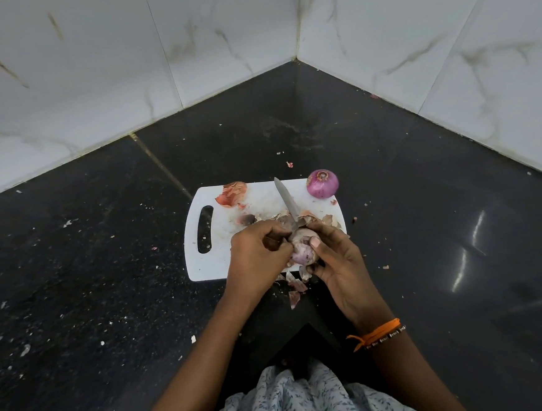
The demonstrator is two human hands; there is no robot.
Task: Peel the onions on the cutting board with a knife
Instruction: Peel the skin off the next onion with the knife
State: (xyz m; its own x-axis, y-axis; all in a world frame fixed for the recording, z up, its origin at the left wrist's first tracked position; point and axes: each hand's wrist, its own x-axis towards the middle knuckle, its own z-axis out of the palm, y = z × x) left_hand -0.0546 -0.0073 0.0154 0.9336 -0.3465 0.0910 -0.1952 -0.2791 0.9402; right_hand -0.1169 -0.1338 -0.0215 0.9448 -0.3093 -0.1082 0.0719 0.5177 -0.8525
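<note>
A white cutting board (209, 262) lies on a black counter. Over its near edge, my right hand (339, 261) grips a partly peeled pale purple onion (300, 248), thumb pressed on its front. My left hand (257, 258) holds the brown handle of a knife (287, 200). The blade points away from me and passes along the onion's top. Much of this onion is hidden by my fingers. A second, peeled purple onion (322, 183) sits at the board's far right corner.
Loose onion skins (231, 193) lie at the board's far left, more skin scraps (297, 287) on the black counter (106, 267) by the near edge. White marble-look walls (218, 41) meet in a corner behind. The counter is speckled with crumbs.
</note>
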